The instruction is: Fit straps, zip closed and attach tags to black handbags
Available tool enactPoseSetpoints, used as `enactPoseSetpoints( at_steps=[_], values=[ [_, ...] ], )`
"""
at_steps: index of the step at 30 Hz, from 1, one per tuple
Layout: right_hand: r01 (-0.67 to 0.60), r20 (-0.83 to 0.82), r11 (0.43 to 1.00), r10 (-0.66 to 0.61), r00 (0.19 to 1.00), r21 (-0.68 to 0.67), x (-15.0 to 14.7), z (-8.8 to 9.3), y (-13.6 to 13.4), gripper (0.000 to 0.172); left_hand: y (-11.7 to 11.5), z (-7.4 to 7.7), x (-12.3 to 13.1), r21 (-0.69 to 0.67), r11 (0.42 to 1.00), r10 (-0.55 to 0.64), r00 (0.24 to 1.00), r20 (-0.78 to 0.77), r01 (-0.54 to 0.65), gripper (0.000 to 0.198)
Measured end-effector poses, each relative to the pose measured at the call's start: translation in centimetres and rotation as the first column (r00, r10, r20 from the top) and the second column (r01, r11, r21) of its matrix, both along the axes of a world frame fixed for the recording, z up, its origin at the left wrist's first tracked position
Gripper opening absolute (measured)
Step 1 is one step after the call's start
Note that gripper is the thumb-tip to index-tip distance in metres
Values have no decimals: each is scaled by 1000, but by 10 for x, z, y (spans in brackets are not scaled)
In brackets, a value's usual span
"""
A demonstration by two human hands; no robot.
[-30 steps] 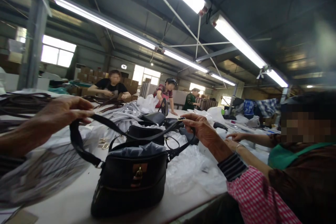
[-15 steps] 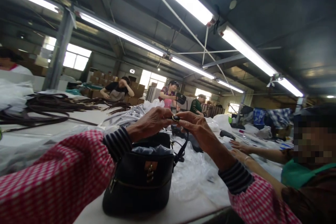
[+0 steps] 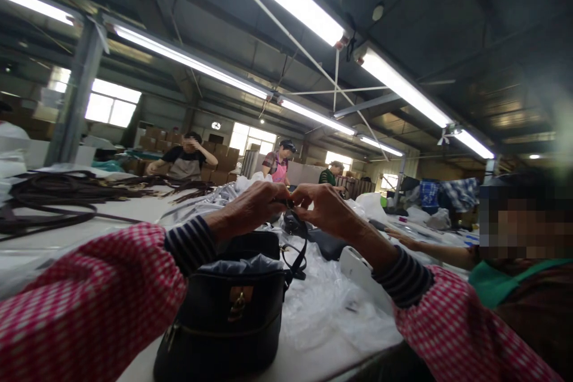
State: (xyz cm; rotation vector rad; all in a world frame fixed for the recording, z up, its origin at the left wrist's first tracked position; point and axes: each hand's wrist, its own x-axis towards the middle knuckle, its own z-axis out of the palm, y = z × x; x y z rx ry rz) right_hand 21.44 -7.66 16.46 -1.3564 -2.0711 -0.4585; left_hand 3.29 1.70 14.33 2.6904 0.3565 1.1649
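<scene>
A black handbag (image 3: 224, 334) stands upright on the white table, with a gold-coloured clasp (image 3: 238, 304) on its front and grey plastic stuffing (image 3: 250, 264) showing in its open top. Above and behind the bag, my left hand (image 3: 250, 206) and my right hand (image 3: 329, 209) meet with fingers pinched together. Between them is the black strap (image 3: 305, 250), which hangs down from my fingers to the bag's right side. My fingertips largely hide the part of the strap they grip.
Clear plastic wrapping (image 3: 331, 310) lies right of the bag, with another dark bag (image 3: 329, 243) behind it. A white flat object (image 3: 364, 277) is beside my right forearm. Dark straps (image 3: 49, 197) are heaped on the left. A co-worker in a green apron (image 3: 496, 283) is close on the right.
The view has shifted, so the bag appears lower and further left. The gold-coloured fitting between my fingers is now hidden. The co-worker's reaching hands have moved, and a white flat object has come into view.
</scene>
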Motion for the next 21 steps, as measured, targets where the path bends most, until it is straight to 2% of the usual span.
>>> enactPoseSetpoints(
  at_steps=[4, 7, 9, 13, 17, 19, 21],
  values=[
    [37, 98, 999, -35, 995, -19, -6, -6, 0, 14, 4, -8, -2, -138, 989, -53, 998, 20, 55, 26],
    [67, 200, 996, -78, 977, 61, -9, -7, 6, 12, 3, -7, -7, -235, 945, -222, 974, 48, 227, 31],
    [36, 188, 997, -49, 981, 69, -7, -3, 11, 17, 6, -3, -8, -242, 923, -286, 954, 92, 300, 31],
    [-131, -13, 988, 131, 991, -82, 6, 9, 18, 16, 17, 3, -1, -178, 949, -238, 962, 132, 260, 29],
    [-204, -172, 959, 170, 970, -199, 15, 16, 16, 12, 19, 1, 12, -12, 990, -136, 980, 146, 139, 26],
    [-191, -142, 963, 166, 976, -192, 15, 17, 13, 13, 17, -4, 19, 68, 993, -105, 983, 151, 96, 24],
    [-128, 13, 983, 131, 991, -131, 14, 18, 9, 18, 16, -9, 26, 119, 989, -103, 987, 123, 88, 23]
  ],
)
